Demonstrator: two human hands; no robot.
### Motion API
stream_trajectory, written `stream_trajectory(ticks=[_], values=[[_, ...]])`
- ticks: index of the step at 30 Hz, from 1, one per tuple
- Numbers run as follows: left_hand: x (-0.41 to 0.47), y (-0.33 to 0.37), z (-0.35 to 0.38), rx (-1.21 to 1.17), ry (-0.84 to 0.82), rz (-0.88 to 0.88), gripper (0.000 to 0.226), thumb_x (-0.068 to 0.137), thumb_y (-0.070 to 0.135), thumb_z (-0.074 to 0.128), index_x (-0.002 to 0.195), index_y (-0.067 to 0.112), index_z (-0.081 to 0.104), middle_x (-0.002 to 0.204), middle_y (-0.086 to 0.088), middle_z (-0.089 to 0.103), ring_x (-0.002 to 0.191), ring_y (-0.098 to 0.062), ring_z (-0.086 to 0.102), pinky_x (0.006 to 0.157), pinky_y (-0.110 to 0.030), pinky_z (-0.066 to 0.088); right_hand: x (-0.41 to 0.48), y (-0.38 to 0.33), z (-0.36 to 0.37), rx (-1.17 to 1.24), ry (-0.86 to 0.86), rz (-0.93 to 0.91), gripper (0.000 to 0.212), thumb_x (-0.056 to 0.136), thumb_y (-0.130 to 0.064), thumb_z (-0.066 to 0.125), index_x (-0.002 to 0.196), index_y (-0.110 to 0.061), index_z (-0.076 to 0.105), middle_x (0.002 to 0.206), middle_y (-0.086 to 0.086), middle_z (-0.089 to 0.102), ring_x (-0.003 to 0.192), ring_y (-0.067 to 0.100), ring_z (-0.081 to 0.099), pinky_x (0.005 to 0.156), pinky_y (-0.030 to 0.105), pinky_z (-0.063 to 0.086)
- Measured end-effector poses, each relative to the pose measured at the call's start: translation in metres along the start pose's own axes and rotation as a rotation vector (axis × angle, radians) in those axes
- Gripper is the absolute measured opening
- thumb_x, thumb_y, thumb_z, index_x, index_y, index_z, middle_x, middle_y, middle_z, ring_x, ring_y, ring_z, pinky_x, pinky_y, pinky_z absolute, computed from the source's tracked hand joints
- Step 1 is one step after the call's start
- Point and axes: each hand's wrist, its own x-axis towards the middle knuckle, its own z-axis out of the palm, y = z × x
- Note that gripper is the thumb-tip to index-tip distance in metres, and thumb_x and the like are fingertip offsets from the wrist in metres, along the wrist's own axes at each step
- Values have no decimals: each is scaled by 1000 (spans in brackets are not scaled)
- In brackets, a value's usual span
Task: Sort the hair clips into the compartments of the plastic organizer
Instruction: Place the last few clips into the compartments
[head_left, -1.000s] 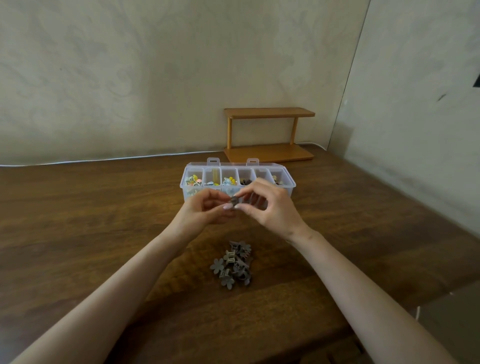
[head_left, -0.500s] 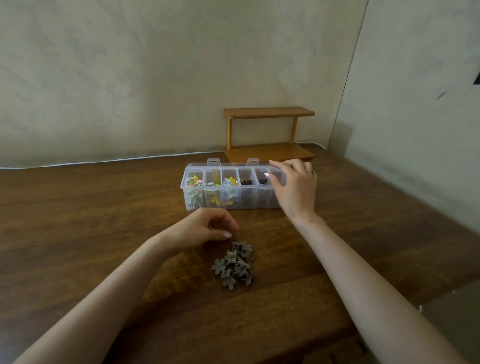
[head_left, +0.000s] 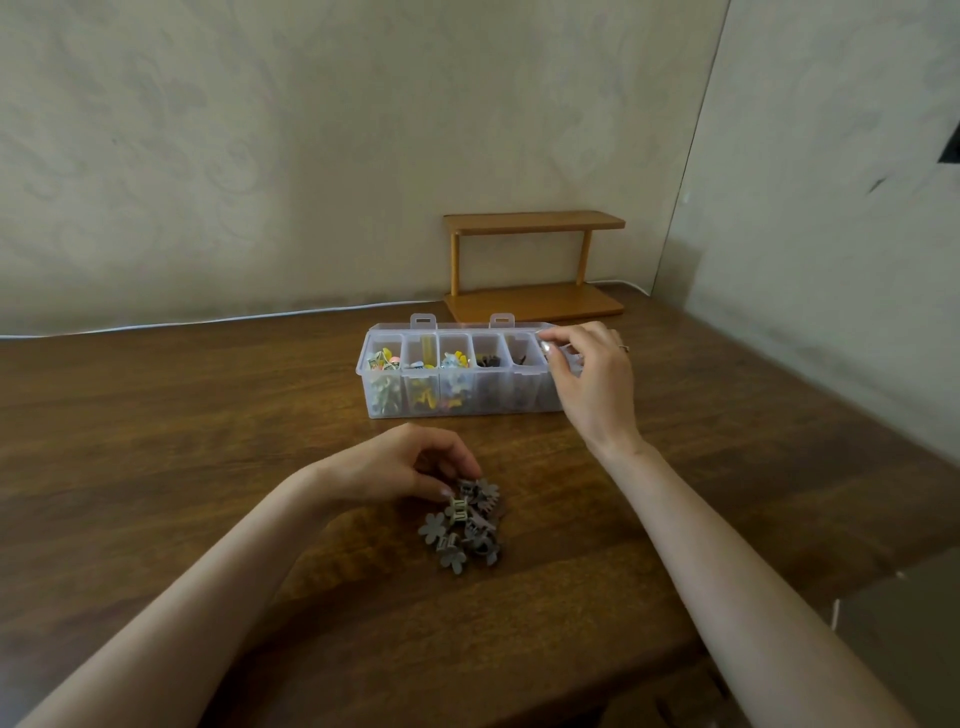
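Observation:
A clear plastic organizer (head_left: 467, 410) with several compartments stands mid-table. Its left compartments hold colourful clips, and dark clips lie in two compartments further right. A pile of grey-brown flower-shaped hair clips (head_left: 465, 525) lies in front of it. My left hand (head_left: 395, 467) rests at the pile's far left edge, thumb and fingertips curled onto the nearest hair clip (head_left: 466, 487). My right hand (head_left: 592, 379) hovers over the organizer's rightmost compartment with its fingers bent down. Whether a clip is still between them is hidden.
A small wooden two-tier shelf (head_left: 535, 306) stands behind the organizer against the wall. A white cable (head_left: 208, 322) runs along the back edge of the brown wooden table (head_left: 208, 441). The wall closes in on the right, and the table's front edge is near my elbows.
The hands met in front of the organizer, holding a clip between them. My right hand then went to the rightmost compartment and curled there. My left hand dropped to the pile.

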Motion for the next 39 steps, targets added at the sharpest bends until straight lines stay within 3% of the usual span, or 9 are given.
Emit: stream_trajectory(ticks=[3,7,14,19,22,26,31,34,39], values=[[2,1,4,56,52,6,22,82,8,65,100,20,63,104,6,61,98,-6,58,90,-25,49,-1,0,1,14,-6,-5,17,89,-14,59,104,-17,68,103,1,62,99,12,53,77,7,35],[3,2,8,134,110,20,18,83,14,64,99,23,60,101,9,59,96,-6,57,86,-21,50,-1,-1,1,41,2,-28,15,89,-13,60,102,-16,68,101,1,63,97,12,54,81,20,44],[6,-2,9,82,287,20,22,82,12,65,97,25,55,101,10,59,93,1,57,79,-12,49,-3,-7,-1,171,-111,-138,19,86,-7,61,102,-14,68,100,-3,62,94,10,56,80,26,52],[9,-2,11,4,480,65,26,79,11,68,100,20,54,97,6,60,86,1,59,75,-15,50,-9,-15,1,231,-294,-246,24,81,-6,66,102,-18,68,93,-4,64,90,7,55,80,17,45],[10,1,13,-114,567,39,31,79,14,68,106,16,52,96,2,61,87,-6,61,71,-18,50,-11,-18,5,230,-372,-303,26,78,-12,71,102,-19,67,97,-4,65,93,10,57,86,21,45],[10,5,12,-299,614,-14,32,80,17,67,108,15,53,95,0,64,82,-4,61,66,-11,48,-14,-24,7,244,-480,-358,26,78,-20,73,103,-19,65,102,-4,61,99,9,55,85,23,50],[10,5,12,-410,558,-25,28,81,17,66,107,15,55,100,-5,65,93,-16,64,78,-25,52,-16,-28,8,244,-475,-377,22,80,-26,71,101,-21,64,99,-7,61,95,7,56,80,28,54],[10,5,12,-448,564,-33,29,82,19,63,110,14,55,103,-5,66,96,-15,64,80,-26,51,-15,-28,7,226,-434,-370,20,81,-24,70,99,-19,64,95,-4,62,89,6,57,77,25,53],[10,1,11,-382,512,-82,25,85,27,60,108,20,56,108,-3,65,99,-14,62,89,-33,50,-3,-11,-4,205,-184,-122,19,83,-23,68,99,-16,61,97,-3,61,87,7,57,77,20,50]])
